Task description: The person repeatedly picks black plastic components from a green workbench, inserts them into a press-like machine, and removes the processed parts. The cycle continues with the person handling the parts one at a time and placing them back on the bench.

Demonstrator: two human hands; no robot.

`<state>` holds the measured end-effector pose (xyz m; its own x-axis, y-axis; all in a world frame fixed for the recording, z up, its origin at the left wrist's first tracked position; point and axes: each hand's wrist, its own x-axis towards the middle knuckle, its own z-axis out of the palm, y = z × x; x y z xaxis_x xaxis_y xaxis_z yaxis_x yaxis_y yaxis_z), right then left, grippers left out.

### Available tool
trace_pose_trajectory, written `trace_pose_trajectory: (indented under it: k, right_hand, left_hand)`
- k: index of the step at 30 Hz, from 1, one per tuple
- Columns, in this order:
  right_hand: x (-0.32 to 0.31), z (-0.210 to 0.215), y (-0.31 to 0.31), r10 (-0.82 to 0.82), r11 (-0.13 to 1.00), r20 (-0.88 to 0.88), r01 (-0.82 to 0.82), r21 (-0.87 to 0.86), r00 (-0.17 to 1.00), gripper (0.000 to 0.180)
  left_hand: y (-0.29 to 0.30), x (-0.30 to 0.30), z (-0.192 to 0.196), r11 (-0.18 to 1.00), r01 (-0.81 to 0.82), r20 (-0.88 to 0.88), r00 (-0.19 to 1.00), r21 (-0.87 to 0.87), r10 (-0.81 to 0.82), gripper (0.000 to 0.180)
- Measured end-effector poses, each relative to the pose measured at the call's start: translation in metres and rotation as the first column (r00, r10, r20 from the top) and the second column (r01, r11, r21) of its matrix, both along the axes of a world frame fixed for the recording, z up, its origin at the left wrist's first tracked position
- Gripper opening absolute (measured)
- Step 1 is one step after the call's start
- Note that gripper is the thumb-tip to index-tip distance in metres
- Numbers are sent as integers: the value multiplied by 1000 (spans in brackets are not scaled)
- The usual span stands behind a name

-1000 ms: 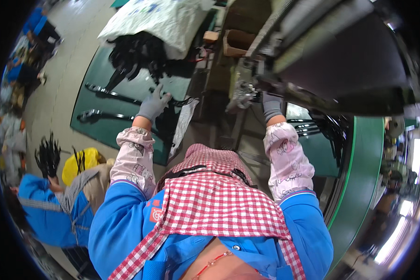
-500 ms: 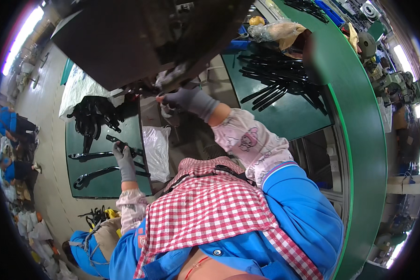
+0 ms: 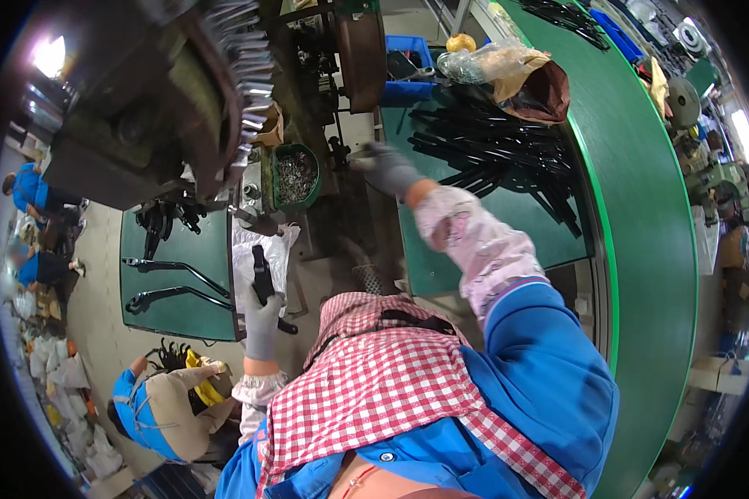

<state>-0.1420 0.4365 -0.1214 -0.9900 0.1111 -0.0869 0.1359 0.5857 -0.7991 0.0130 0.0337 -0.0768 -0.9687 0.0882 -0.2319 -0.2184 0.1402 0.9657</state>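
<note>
Left hand (image 3: 264,320) clenched around a black metal part (image 3: 263,283), just beside the green table (image 3: 175,308). Right hand (image 3: 387,169) reaching near the machine, grip unclear. Risk of snagging on the machine's teeth (image 3: 241,75).

Green bench top on right (image 3: 641,216) has pile of black rods (image 3: 499,158); left green table (image 3: 175,312), two black levers (image 3: 171,279) lying flat.
</note>
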Motion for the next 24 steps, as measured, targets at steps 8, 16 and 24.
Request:
trace_pose_trajectory:
  k: [8,16,24]
  right_hand:
    - [116,-36,242,-419,361,-90,257,896,904,38]
    - [139,3,239,-168,584,136,-12,812,976,41]
    - [142,144,76,311,609,118,-293,737,943,38]
  left_hand:
    - [36,46,28,990,-40,208,978,136,11,41]
    - [63,13,63,987,40,103,993,153,-56,39]
    - [35,-31,84,934,321,-36,943,-159,-330,45]
